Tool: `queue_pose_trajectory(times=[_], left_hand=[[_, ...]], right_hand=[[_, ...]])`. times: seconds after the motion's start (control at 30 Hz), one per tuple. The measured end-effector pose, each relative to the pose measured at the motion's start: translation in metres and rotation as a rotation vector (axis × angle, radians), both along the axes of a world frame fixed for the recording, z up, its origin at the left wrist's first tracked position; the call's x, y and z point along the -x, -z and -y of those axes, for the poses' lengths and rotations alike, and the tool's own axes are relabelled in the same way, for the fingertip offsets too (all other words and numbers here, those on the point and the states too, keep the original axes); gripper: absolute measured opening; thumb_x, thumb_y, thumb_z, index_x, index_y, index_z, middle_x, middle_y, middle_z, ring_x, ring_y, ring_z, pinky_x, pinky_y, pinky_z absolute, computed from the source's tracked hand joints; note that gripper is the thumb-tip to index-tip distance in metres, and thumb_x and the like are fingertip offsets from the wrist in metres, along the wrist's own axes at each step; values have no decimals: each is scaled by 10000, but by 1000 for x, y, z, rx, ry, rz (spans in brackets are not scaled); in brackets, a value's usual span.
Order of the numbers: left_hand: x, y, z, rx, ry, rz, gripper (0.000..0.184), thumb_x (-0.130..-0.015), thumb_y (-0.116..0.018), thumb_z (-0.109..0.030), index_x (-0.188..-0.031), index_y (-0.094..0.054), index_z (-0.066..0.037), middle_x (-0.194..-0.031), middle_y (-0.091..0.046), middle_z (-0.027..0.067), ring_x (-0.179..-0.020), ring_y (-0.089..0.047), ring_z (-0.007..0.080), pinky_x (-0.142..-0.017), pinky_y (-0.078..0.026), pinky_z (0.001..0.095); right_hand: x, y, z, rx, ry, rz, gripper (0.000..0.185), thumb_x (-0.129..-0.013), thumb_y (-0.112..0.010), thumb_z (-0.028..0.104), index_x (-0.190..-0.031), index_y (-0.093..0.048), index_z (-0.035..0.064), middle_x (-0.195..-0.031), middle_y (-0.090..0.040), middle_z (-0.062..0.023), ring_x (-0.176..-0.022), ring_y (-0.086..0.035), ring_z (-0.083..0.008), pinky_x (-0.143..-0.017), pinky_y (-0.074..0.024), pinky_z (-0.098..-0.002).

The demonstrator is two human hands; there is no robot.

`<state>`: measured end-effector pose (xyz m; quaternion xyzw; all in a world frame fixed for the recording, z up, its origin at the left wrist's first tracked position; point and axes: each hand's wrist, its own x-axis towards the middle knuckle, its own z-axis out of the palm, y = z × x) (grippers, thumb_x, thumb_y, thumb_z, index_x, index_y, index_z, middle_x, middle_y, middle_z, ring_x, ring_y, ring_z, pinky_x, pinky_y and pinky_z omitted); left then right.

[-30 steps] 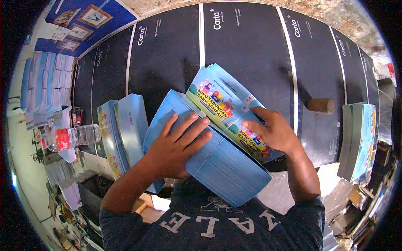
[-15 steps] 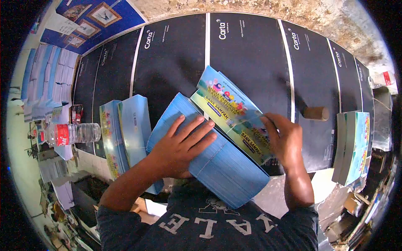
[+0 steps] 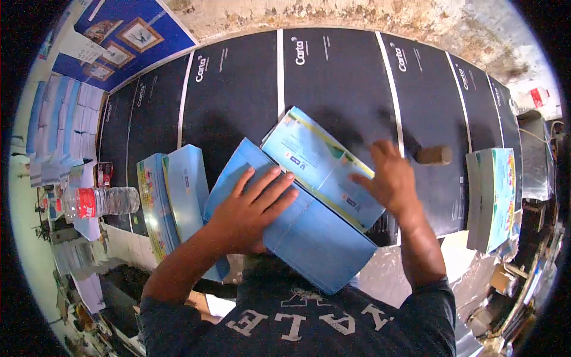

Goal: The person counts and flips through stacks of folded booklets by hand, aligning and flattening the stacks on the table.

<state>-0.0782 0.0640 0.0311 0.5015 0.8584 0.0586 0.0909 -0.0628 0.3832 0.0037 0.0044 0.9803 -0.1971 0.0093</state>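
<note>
A thick stack of blue sheets (image 3: 321, 238) lies tilted at the table's near edge, in front of my body. My left hand (image 3: 253, 205) rests on its upper left part, fingers spread. Beside the stack, on its far side, is a light blue printed booklet sheet (image 3: 315, 160) with a small logo and a green and yellow border, lying over others. My right hand (image 3: 389, 178) is at the right edge of this sheet, thumb and fingers apart, with nothing visible between them.
Black boards marked Carta (image 3: 339, 89) cover the table. A brown cylinder (image 3: 434, 155) lies at the right, near a booklet stack (image 3: 491, 199). More booklets (image 3: 187, 190) and a plastic bottle (image 3: 107, 201) are at the left. Tall paper piles (image 3: 65, 119) stand behind the bottle.
The booklet cover with the yellow title has given way to a plainer light blue side on top. My right hand has opened and shifted slightly up and left. My left hand stays on the stack.
</note>
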Motion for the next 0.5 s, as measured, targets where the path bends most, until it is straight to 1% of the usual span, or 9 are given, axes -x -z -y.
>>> queue_pose_trajectory(times=[0.03, 0.07, 0.17, 0.2, 0.23, 0.3, 0.33, 0.43, 0.5], left_hand=[[-1, -2, -2, -40, -26, 46, 1048, -558, -824, -492, -1450, -456, -82, -1581, -364, 175, -1459, -336, 370, -1173, -206, 629], [1, -4, -2, -35, -26, 51, 1059, -554, -824, -498, -1454, -452, -81, -1584, -359, 175, -1460, -333, 370, -1175, -200, 629], [-1, -4, -1, -21, -22, 69, 1076, -546, -822, -506, -1460, -447, -80, -1588, -353, 174, -1463, -328, 371, -1178, -195, 627], [-1, -4, -2, -15, -24, 68, 1082, -541, -820, -509, -1461, -446, -80, -1590, -351, 174, -1464, -326, 371, -1179, -196, 626], [-1, -3, -2, -14, -22, 68, 1082, -541, -820, -509, -1461, -446, -80, -1590, -351, 174, -1464, -326, 371, -1179, -196, 626], [-1, -3, -2, -28, -17, 52, 1106, -519, -833, -504, -1462, -445, -76, -1594, -343, 176, -1468, -316, 375, -1181, -192, 627], [-1, -2, -2, -27, -16, 47, 1106, -519, -833, -504, -1462, -445, -76, -1594, -343, 176, -1468, -316, 375, -1181, -192, 627], [-1, -3, -2, -33, -8, 14, 1115, -513, -834, -507, -1462, -444, -70, -1596, -339, 176, -1471, -310, 376, -1181, -191, 629], [-1, -7, -2, 2, -14, 66, 1055, -620, -863, -503, -1491, -424, -99, -1593, -347, 166, -1482, -300, 357, -1167, -217, 621]], right_hand=[[3, 3, 5, -98, -25, 100, 739, -714, -844, 475, -1231, -576, 20, -1245, -582, -192, -1144, -571, -372, -956, -492, -462], [2, 1, 10, -85, 1, 268, 860, -636, -912, 436, -1305, -563, 22, -1360, -525, -172, -1279, -501, -357, -1017, -465, -444], [-8, 30, 12, -124, 44, 160, 871, -595, -926, 429, -1284, -573, 32, -1324, -545, -164, -1227, -521, -328, -1010, -436, -435], [-8, 28, 12, -99, 48, 175, 746, -624, -911, 363, -1227, -613, 41, -1284, -568, -150, -1192, -525, -312, -992, -422, -434], [-10, 29, 13, -98, 49, 176, 746, -624, -911, 363, -1227, -613, 41, -1284, -568, -150, -1192, -525, -312, -992, -422, -434], [-16, 33, 15, -91, 65, 15, 585, -669, -885, 265, -1163, -654, 52, -1239, -595, -117, -1169, -534, -316, -991, -418, -422], [-20, 36, 15, -90, 66, 9, 585, -669, -885, 265, -1163, -654, 52, -1239, -595, -117, -1169, -534, -316, -991, -418, -422], [-28, 40, 15, -75, 30, -95, 358, -764, -801, 260, -1059, -659, 116, -1085, -632, -95, -1050, -597, -319, -897, -456, -456], [-29, 37, 15, 240, 58, -39, 287, -805, -774, 208, -1053, -681, 98, -937, -686, -135, -871, -659, -360, -803, -499, -469]])
